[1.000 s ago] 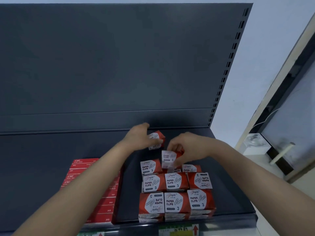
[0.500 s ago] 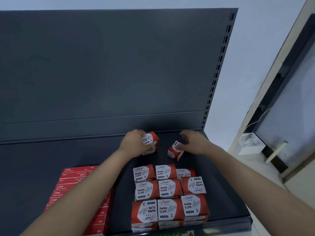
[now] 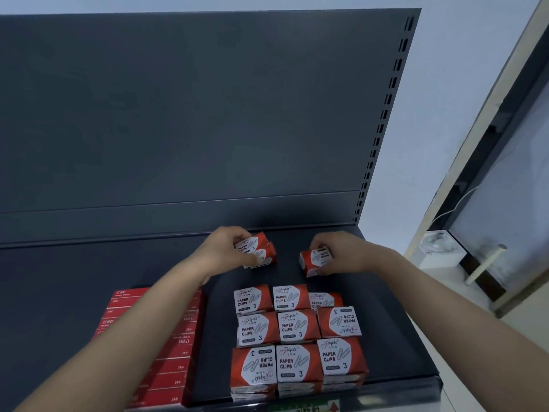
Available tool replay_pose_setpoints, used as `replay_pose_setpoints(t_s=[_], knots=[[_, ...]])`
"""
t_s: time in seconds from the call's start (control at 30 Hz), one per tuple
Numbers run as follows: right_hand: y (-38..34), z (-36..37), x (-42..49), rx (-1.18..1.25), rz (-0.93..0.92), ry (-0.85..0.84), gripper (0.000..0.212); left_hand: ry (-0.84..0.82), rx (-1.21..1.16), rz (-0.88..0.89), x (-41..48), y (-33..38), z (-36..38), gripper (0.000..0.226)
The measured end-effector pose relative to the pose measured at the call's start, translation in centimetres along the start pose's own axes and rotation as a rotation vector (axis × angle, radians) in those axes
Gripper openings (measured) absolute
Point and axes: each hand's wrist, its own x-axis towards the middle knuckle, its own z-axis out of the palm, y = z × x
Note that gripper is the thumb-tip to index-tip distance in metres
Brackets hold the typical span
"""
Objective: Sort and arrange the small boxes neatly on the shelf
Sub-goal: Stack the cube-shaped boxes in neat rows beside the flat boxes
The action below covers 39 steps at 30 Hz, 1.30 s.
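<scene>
left grip (image 3: 225,254): fingers curled round two stacked paper clip boxes (image 3: 257,251) | right grip (image 3: 341,252): pinches single paper clip box (image 3: 315,260), tilted, apart from left pair | block of paper clip boxes (image 3: 297,325): on shelf (image 3: 395,322), nearer the body than both grips | staple boxes (image 3: 166,352): left of block, partly under left forearm

Red-and-white paper-clip boxes (image 3: 298,327); dark grey shelf (image 3: 118,269); seemingly plain red stack (image 3: 175,346).

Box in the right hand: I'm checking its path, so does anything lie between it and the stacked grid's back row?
Nothing visible: only bare shelf separates the box gripped by the right hand from the back row.
</scene>
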Motion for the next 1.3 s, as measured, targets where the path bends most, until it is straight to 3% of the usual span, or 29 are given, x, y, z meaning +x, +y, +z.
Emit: replay_pose_setpoints(t_s=[0.07,0.13,0.23,0.4,0.63,0.8,0.87,1.03,1.23,1.3], knots=[[-0.1,-0.9,-1.4,0.161,0.022,0.01,0.034,-0.026,0.038,-0.028,-0.1,-0.6,-0.5,0.028],[-0.6,-1.7,-2.9,0.301,0.03,-0.105,0.034,-0.048,0.065,-0.049,-0.3,-0.9,-0.7,0.028],[-1.4,-1.7,-4.1,0.2,0.009,-0.221,0.034,-0.071,0.069,-0.062,-0.4,-0.9,-0.6,0.029],[-1.8,-1.5,-4.9,0.174,0.019,-0.262,0.02,-0.099,0.089,-0.07,-0.4,-1.2,-0.5,0.031],[-3.6,-1.6,-0.7,-0.042,-0.064,-0.032,0.035,-0.182,0.162,-0.079,-1.0,-1.9,-0.6,0.034],[-6.6,-0.1,4.5,-0.128,-0.152,-0.034,0.059,-0.271,0.233,-0.093,-0.9,-2.1,-0.1,0.03],[-7.2,0.6,5.9,-0.128,-0.16,-0.078,0.055,-0.312,0.214,-0.09,-0.8,-2.0,-0.1,0.027],[-7.3,1.0,6.8,-0.165,-0.178,-0.096,0.038,-0.273,-0.083,-0.188,-1.4,-1.9,0.6,0.029],[-8.4,-0.8,4.9,0.11,-0.162,-0.11,0.039,0.07,-0.616,-0.335,-1.7,-2.1,1.2,0.016],[-9.1,-0.9,4.0,0.143,-0.187,-0.159,0.04,0.107,-0.75,-0.371,-1.9,-1.9,1.3,0.018]])
